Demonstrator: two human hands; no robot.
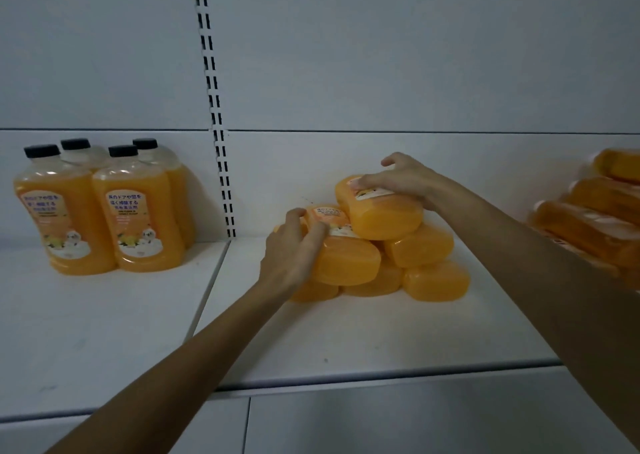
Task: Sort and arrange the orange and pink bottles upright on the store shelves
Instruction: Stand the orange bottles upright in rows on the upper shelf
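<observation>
Left hand (294,246) fingers curl round a mid-pile bottle (346,259), right hand (398,176) fingers clasp the top bottle (384,214); pulling the lower first could collapse the pile (436,280).

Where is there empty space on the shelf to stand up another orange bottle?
Best spot: the bare shelf between the four standing bottles and the pile of lying bottles. The strip in front of the pile is free too. It is crowded at the pile, where the left hand and right hand grip bottles, and at the right stack.
</observation>
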